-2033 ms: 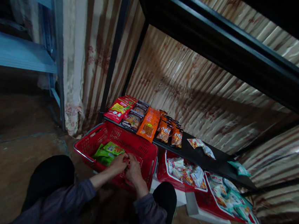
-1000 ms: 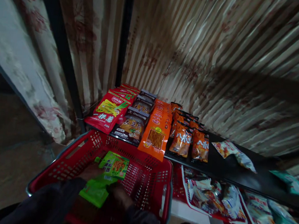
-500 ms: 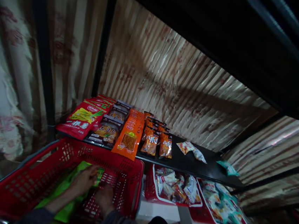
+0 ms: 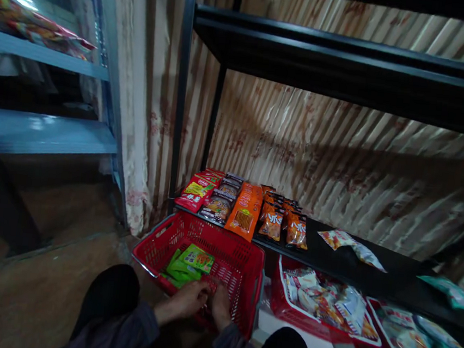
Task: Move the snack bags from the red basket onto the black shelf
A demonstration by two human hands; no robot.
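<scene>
A red plastic shopping basket [image 4: 260, 286] stands low in front of me, with green snack packets [image 4: 195, 259] at its left side. Over the near part of this basket, my left hand [image 4: 189, 299] is curled with thumb and fingers drawn together. Close against it is my right hand [image 4: 219, 303], its fingers bent too and in shadow. Whatever they may hold between them is too dark to make out. Both hands are just nearer to me than the green packets.
Behind the basket, a black shelf [image 4: 316, 239] carries red packets [image 4: 196, 192], dark packets [image 4: 217, 205], a long orange packet [image 4: 245, 211] and small orange bags [image 4: 272, 221]. Two red baskets [image 4: 273, 298] of snacks stand at right. A blue rack [image 4: 47, 131] is at left.
My view has swung left and levelled, bringing the blue rack in. My hands have left the green packets and come together nearer to me; the packets now lie bunched up.
</scene>
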